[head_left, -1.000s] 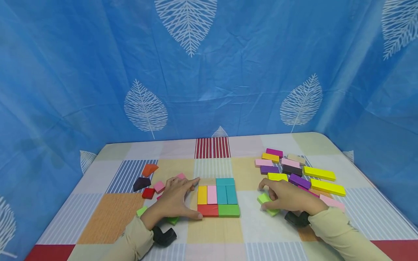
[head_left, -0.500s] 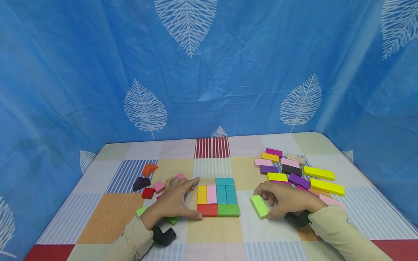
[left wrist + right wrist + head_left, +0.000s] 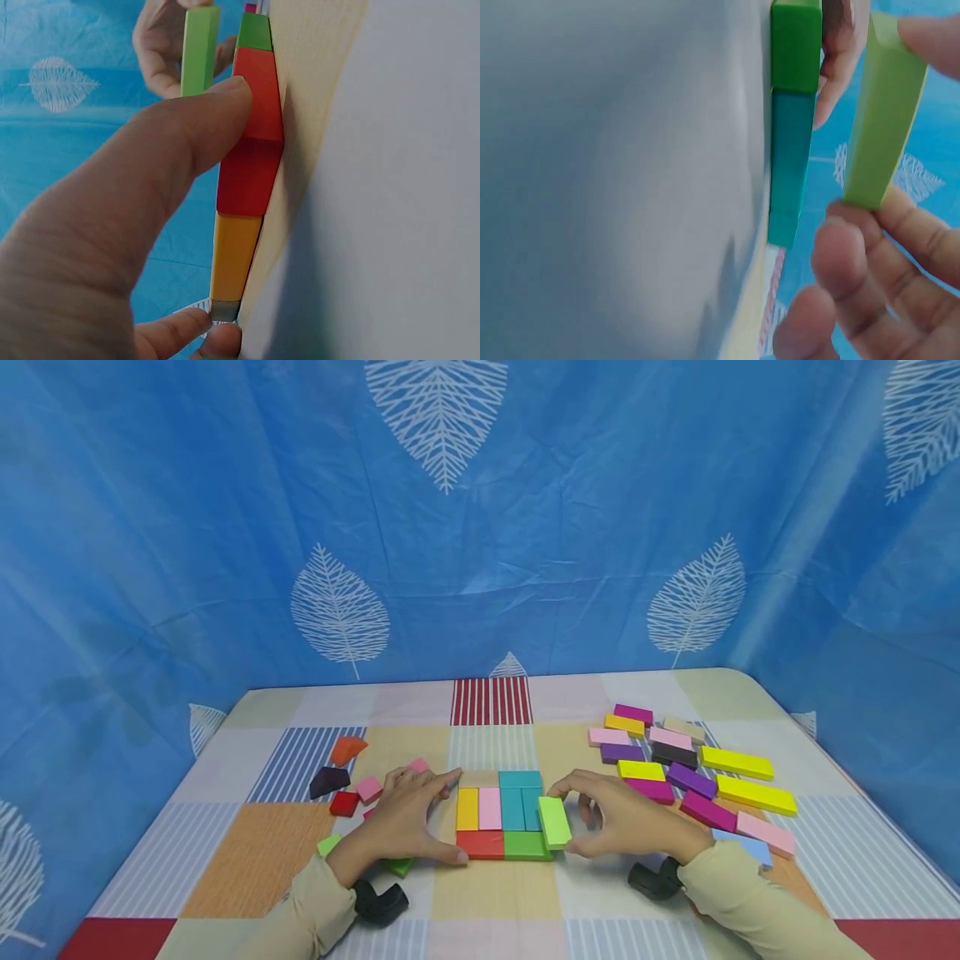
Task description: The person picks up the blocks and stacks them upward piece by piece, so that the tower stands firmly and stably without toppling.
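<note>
Flat on the table lies a rectangle of coloured wooden blocks: red (image 3: 480, 844) and green (image 3: 523, 845) in the near row, yellow (image 3: 467, 810), pink (image 3: 490, 810) and teal (image 3: 512, 810) behind, tan (image 3: 478, 778) at the far left. My left hand (image 3: 401, 818) spans its left side, thumb at the red block, fingertips by the tan one. Between thumb and fingertips, my right hand (image 3: 630, 818) pinches a light green block (image 3: 555, 823) at its ends. That block overlaps the rectangle's right edge in the head view; the right wrist view shows it raised above the teal and green blocks.
Several loose blocks, among them a long yellow block (image 3: 756, 795) and a blue block (image 3: 742, 847), lie right of my right hand. Left are an orange piece (image 3: 348, 750), a black piece (image 3: 328, 782) and a small red block (image 3: 344, 803). A blue curtain (image 3: 525, 527) hangs behind the table.
My right hand has picked up the light green block, turned it more upright, and carried it left to the rectangle's right edge. My left hand has stayed in place.
</note>
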The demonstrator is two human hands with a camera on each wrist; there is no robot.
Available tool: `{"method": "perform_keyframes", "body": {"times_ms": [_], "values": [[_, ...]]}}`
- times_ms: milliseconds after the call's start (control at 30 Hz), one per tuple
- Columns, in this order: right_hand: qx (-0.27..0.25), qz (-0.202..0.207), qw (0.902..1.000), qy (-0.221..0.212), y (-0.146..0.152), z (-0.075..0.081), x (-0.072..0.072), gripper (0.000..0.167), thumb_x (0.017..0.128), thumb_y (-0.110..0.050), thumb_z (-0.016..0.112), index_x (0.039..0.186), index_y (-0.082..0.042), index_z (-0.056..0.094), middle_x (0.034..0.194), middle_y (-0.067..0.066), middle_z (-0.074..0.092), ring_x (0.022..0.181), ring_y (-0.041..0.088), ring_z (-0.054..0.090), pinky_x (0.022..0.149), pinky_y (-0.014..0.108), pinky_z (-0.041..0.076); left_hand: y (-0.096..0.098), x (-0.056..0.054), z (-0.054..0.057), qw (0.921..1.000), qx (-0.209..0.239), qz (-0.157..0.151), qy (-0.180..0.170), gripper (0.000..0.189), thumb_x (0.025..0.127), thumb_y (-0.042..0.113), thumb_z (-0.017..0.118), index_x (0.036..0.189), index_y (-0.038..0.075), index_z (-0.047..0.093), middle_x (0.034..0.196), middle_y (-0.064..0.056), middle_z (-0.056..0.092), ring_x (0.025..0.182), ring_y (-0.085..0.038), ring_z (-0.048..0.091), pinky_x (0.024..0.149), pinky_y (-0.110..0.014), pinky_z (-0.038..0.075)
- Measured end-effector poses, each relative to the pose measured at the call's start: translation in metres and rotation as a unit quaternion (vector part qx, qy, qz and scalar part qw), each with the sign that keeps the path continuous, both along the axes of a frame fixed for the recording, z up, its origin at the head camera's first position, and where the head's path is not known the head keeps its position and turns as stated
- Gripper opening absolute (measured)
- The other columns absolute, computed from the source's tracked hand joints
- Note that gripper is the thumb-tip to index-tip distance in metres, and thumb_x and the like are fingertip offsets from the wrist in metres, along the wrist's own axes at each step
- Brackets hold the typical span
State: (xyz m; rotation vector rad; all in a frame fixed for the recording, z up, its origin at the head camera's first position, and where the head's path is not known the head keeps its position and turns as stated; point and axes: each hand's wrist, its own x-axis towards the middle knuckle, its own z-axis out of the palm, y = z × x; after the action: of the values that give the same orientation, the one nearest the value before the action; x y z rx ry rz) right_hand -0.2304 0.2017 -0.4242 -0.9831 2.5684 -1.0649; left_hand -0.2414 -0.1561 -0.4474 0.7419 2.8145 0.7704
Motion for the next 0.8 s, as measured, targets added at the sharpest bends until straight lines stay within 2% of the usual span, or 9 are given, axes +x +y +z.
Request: {"method": "perform_keyframes", "body": {"times_ms": [200,400,567,700,800], "values": [[0.017,-0.009,0.9993,0.031,-0.023,0.006,-0.004,0.056,0.084,-0.028,0.092,0.131,-0.008,0.068,0.114,-0.003,0.063,0.088,0.012,0.057,0.07,0.026,0.05,0.0,0.0,0.001,1.0,-0.001,-0.001,-0.001,0.116,0.069,0.065,0.092,0.163,0.012,0.049,0.113,0.004,0.06,0.131,-0.035,0.048,0.122,-0.069,0.019],[0.057,-0.031,0.9965,0.052,-0.044,0.011,-0.009,0.056,0.084,-0.032,0.092,0.13,-0.01,0.069,0.115,-0.002,0.065,0.091,0.015,0.057,0.072,0.027,0.051,0.0,0.0,0.001,1.0,-0.002,0.001,-0.001,0.117,0.068,0.065,0.092,0.163,0.012,0.049,0.112,0.004,0.06,0.13,-0.034,0.049,0.121,-0.069,0.02],[0.078,-0.031,0.9937,0.073,-0.061,0.017,-0.013,0.057,0.084,-0.035,0.091,0.13,-0.009,0.071,0.116,-0.001,0.066,0.094,0.015,0.06,0.082,0.033,0.058,0.0,-0.001,0.0,1.0,-0.003,-0.002,0.001,0.117,0.068,0.066,0.091,0.163,0.012,0.049,0.111,0.005,0.06,0.129,-0.034,0.049,0.121,-0.068,0.02],[0.096,-0.027,0.9913,0.086,-0.074,0.02,-0.017,0.057,0.084,-0.036,0.091,0.13,-0.008,0.073,0.111,-0.002,0.066,0.099,0.015,0.06,0.092,0.041,0.059,-0.001,-0.001,0.0,1.0,-0.001,-0.007,0.006,0.117,0.068,0.067,0.09,0.162,0.011,0.05,0.109,0.006,0.057,0.126,-0.033,0.048,0.12,-0.069,0.021],[0.101,-0.026,0.9908,0.086,-0.084,0.023,-0.019,0.057,0.083,-0.035,0.092,0.129,-0.006,0.073,0.104,-0.004,0.065,0.095,0.014,0.059,0.09,0.039,0.058,-0.002,-0.001,-0.001,0.9999,0.001,-0.01,0.008,0.117,0.068,0.067,0.09,0.162,0.011,0.05,0.108,0.007,0.056,0.125,-0.032,0.048,0.119,-0.068,0.021]]}}
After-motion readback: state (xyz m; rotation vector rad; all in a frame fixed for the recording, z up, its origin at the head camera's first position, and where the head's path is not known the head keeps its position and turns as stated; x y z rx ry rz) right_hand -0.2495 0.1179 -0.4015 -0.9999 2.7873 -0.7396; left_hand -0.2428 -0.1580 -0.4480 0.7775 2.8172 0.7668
